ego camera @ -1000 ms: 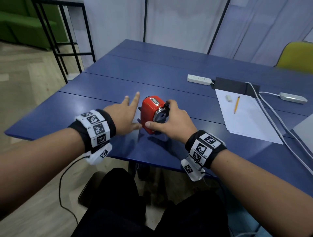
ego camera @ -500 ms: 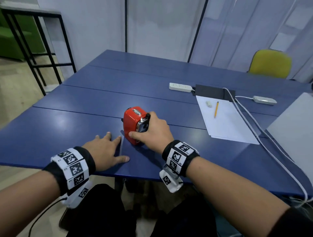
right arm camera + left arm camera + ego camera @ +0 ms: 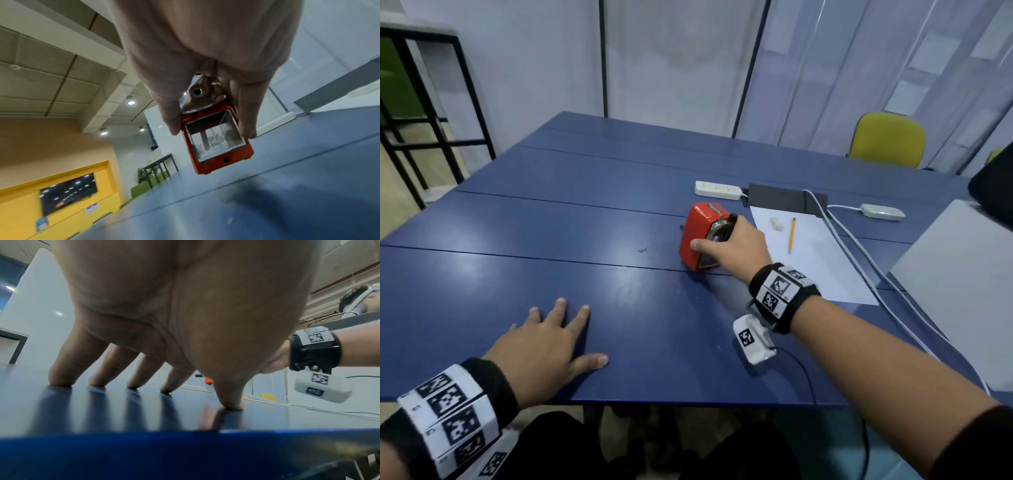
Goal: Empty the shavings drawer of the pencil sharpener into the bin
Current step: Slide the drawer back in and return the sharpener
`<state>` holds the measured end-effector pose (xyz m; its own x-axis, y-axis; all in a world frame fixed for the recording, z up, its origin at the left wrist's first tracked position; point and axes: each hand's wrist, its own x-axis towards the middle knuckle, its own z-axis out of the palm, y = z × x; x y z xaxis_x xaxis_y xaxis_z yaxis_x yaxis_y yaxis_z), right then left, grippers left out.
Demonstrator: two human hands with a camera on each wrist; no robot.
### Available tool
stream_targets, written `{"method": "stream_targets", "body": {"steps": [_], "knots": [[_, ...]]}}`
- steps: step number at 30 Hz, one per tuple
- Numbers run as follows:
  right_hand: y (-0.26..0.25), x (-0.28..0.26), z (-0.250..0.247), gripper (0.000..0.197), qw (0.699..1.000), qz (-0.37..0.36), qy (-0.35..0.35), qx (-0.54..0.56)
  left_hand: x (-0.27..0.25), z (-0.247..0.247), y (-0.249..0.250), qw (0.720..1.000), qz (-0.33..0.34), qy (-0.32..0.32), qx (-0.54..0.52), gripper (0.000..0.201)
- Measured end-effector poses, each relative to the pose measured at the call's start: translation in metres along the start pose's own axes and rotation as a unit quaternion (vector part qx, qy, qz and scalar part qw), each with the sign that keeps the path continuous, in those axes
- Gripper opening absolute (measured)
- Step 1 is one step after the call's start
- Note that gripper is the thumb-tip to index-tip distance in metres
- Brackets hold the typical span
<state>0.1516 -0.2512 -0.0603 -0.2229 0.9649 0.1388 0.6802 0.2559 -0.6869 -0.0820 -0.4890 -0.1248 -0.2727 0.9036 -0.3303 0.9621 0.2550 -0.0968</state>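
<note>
A red pencil sharpener [image 3: 697,233] stands on the blue table [image 3: 585,222], just left of a paper sheet. My right hand [image 3: 726,240] grips it from behind, thumb on its left side and fingers on the far side. In the right wrist view the sharpener [image 3: 224,160] shows its clear shavings drawer [image 3: 216,138] seated in the body, with grey dust inside; my right hand [image 3: 211,133] has thumb and fingers clamped on either side. My left hand [image 3: 551,339] lies flat near the front edge, its fingertips [image 3: 59,379] pressing the tabletop. No bin is in view.
Right of the sharpener lie a paper sheet [image 3: 811,260], a pencil [image 3: 792,234] and an eraser [image 3: 776,223]. A power strip [image 3: 717,189], white cables [image 3: 859,260] and a grey panel [image 3: 962,284] fill the right side. A yellow chair [image 3: 887,138] stands behind, a black rack [image 3: 431,120] at left.
My left hand has left the sharpener and drawn back to the front edge, lying flat. My right hand has carried the sharpener farther out and right, close to the paper.
</note>
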Motion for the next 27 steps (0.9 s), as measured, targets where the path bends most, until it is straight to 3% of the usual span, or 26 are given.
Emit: {"method": "stream_targets", "body": {"steps": [13,16,27], "knots": [[0.035,0.122,-0.004,0.087,0.991,0.096,0.079,-0.053,-0.007,-0.005,0.007,0.999,-0.023,-0.033,-0.002,0.144],[0.038,0.135,0.001,0.089,0.989,0.110,0.083,-0.060,-0.006,-0.006,0.007,0.999,-0.026,-0.040,-0.005,0.137],[0.048,0.150,0.018,0.087,0.989,0.117,0.088,-0.029,0.003,-0.006,0.007,0.998,-0.035,-0.054,0.006,0.141]]}}
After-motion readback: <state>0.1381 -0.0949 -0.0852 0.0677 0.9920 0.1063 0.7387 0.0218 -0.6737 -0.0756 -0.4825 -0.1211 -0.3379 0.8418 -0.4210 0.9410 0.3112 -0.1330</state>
